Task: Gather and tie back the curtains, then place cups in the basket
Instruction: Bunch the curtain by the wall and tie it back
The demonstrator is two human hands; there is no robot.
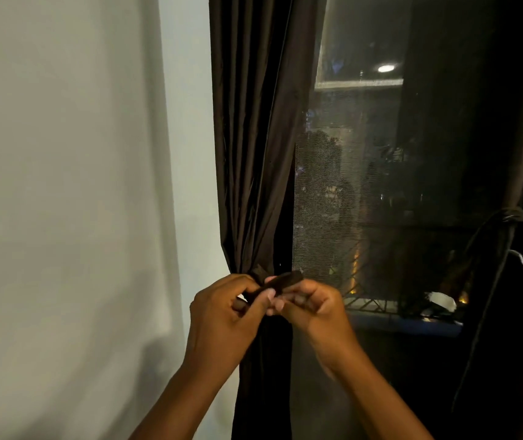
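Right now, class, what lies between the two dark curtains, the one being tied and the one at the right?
In the head view, between the left curtain and the tied right curtain lies the window with its mesh screen.

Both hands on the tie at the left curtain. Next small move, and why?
Probably draw the tie-back strip snug and finish the knot. The left curtain is already bunched at hand height, and the left hand and right hand each pinch the strip in front of it, its end still loose. The right curtain already looks knotted.
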